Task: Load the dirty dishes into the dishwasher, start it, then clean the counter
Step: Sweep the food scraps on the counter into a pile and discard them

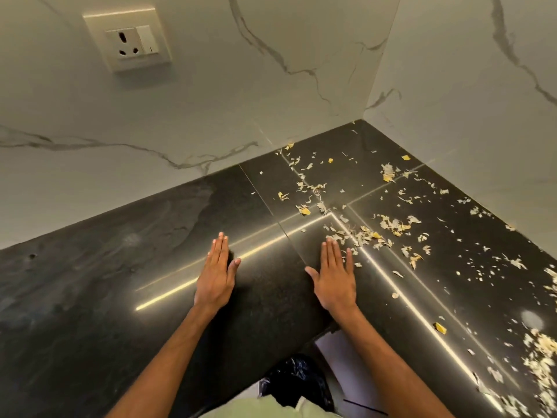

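Black stone counter (pixel 90 297) fills the corner where the back wall (pixel 211 101) meets the right wall (pixel 467 116). Both are white veined marble.

Left hand (pixel 216 276) lies palm down on the counter. Its fingers are straight and held together, thumb out, and it holds nothing. Right hand (pixel 336 279) lies just the same, flat with fingers together and nothing gripped. The hands sit apart with bare counter between them, near the counter's front edge. That edge cuts in under the right forearm.

Dry peel scraps (pixel 388 224), pale and yellow, litter the counter. They run from the back corner along the right wall to the lower right, thickest at the far right edge of view. The right fingertips (pixel 331 241) are at the near fringe of the scraps. The left hand is well clear of them.

From the left hand out to the left frame edge and back to the wall, the counter is open, smeared stone with no scraps.

Wall socket (pixel 128 40) sits high on the back wall, well above the counter. Black bin bag (pixel 297 378) shows below the front edge, between the forearms.
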A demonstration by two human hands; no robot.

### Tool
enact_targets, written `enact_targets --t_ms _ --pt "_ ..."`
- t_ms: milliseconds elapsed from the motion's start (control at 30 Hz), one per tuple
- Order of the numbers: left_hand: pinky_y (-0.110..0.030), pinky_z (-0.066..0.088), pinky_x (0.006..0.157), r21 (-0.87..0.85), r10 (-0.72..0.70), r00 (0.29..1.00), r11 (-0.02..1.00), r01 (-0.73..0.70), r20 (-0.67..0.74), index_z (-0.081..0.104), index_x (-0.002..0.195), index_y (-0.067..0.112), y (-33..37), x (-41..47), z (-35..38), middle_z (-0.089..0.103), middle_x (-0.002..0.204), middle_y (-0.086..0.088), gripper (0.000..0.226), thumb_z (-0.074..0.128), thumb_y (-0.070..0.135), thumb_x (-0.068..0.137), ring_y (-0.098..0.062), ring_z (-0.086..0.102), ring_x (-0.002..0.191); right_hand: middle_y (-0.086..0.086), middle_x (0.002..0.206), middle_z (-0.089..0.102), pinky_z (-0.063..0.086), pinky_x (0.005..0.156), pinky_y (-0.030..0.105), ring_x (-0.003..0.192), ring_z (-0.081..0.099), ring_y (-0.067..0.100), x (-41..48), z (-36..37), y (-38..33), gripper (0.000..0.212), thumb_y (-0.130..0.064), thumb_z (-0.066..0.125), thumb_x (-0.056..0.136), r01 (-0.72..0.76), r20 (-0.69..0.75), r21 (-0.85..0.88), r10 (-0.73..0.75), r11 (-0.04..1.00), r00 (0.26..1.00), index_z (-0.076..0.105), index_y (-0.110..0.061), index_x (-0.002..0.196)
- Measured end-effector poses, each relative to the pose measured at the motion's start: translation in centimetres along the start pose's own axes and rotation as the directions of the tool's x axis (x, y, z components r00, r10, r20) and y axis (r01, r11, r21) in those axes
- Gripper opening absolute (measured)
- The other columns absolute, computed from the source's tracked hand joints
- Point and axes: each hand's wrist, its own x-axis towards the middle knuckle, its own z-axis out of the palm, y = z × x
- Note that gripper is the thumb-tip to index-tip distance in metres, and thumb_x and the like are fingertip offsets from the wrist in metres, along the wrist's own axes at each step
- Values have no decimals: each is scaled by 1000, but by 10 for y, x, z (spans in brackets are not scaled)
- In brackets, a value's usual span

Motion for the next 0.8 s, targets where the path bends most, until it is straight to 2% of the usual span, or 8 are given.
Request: enact_targets --t_ms 67,167,233,300,367,467,600,800 --pt "-34 5 124 1 5 1000 1000 -5 19 2 157 20 -10 10 -4 -7 164 10 88 -2 77 89 -2 -11 149 11 164 9 -6 122 50 153 2 27 3 -3 -28 79 -60 9 100 86 -40 8 -86 996 996 16 -4 155" --pt "-32 3 124 12 33 999 999 -34 39 2 158 20 -20 28 -9 -8 165 9 89 -2 77 89 -3 -11 150 9 165 10 -4 121 51 153 2 24 19 -7 -105 75 -57 18 101 271 -39 37 -270 962 962 16 -7 156" --pt "-30 2 123 25 70 997 997 -71 42 2 158 18 -25 39 -14 -8 165 8 86 0 74 92 -3 -13 150 5 167 -1 -7 122 52 153 -9 20 33 -8 -157 70 -51 22 102 389 -12 15 -389 921 921 5 -12 158" --pt "-30 2 123 30 89 995 995 -90 40 3 158 17 -32 49 -19 -8 165 8 80 6 67 95 -2 -14 149 2 165 -14 -11 121 52 151 -20 19 47 -5 -195 67 -42 22 103 450 78 -8 -448 893 891 -6 -15 158" --pt "-31 2 124 24 94 995 995 -95 44 4 158 17 -40 60 -24 -8 165 8 79 9 64 95 -2 -14 149 -1 165 -16 -14 120 51 150 -21 17 64 -2 -211 66 -39 20 102 422 121 -3 -418 907 900 -9 -17 158" --pt "-31 2 124 54 121 990 991 -125 66 2 158 18 -44 72 -27 -9 164 9 83 3 70 93 -3 -14 149 0 165 -15 -18 119 49 150 -20 16 86 0 -193 67 -50 11 103 306 79 4 -305 952 949 -9 -17 158" --pt "-32 3 123 92 175 975 978 -188 136 1 158 17 -38 86 -25 -8 164 6 92 -5 77 88 -8 -10 151 6 163 -11 -18 118 48 151 -16 23 101 -7 -123 70 -58 1 102 116 67 -23 -114 993 991 -7 -13 156" --pt "-35 5 125 132 195 961 966 -223 195 -1 157 17 -31 103 -16 -10 164 4 92 -6 77 88 -11 -10 151 6 165 -5 -11 122 50 152 -11 22 77 -1 -25 72 -56 -2 102 -136 38 -34 137 990 990 -1 -10 157"
